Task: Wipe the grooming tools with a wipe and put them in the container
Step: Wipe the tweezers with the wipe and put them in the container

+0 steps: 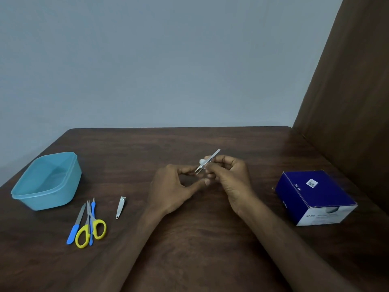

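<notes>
Above the middle of the worktop [189, 239], both hands pinch the tweezers [210, 160], the left hand [172, 186] at the tips, the right hand [229, 178] rubbing a wipe [201, 161] along them; thin, stiff, probably slippery steel, best held mid-length.

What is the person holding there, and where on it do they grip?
A slim metal tool, likely tweezers: left hand pinches its lower tip, right hand presses a small white wipe against its middle.

Two bare forearms and hands, left hand [172, 186] and right hand [229, 180] (no sleeves, rings or watch visible).
</notes>
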`<state>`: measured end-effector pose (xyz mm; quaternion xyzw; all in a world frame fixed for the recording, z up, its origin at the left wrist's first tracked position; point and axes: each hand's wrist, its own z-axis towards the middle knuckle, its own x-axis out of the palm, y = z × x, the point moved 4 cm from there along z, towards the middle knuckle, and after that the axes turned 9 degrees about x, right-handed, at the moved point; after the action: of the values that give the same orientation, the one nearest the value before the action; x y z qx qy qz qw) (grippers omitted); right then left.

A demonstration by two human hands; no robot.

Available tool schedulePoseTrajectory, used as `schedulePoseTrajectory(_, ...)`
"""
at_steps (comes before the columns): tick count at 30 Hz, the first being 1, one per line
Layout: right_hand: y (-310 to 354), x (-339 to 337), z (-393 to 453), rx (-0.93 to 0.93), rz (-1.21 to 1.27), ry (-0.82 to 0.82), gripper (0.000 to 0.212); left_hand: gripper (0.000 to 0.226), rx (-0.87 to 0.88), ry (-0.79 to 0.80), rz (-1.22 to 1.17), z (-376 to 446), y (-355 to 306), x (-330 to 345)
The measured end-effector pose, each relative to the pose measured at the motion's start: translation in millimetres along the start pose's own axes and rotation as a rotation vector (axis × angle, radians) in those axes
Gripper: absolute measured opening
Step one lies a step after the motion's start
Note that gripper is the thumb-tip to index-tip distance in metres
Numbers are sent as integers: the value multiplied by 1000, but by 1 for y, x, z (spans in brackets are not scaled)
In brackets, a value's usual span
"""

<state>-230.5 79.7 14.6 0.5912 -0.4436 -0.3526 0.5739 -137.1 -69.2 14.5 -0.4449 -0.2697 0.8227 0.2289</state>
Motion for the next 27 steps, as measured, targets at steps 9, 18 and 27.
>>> schedulePoseTrajectory(9,21,11,-17,-731,-776,-149,38,32,134,-262,-228,-1,-11,-11)
schedulePoseTrajectory(18,17,17,-19,-809,-809,-99,38,7,6,-483,-334,2,5,-16)
schedulePoseTrajectory(27,17,0,-5,-770,-762,-115,23,6,-158,-576,-518,5,21,-21)
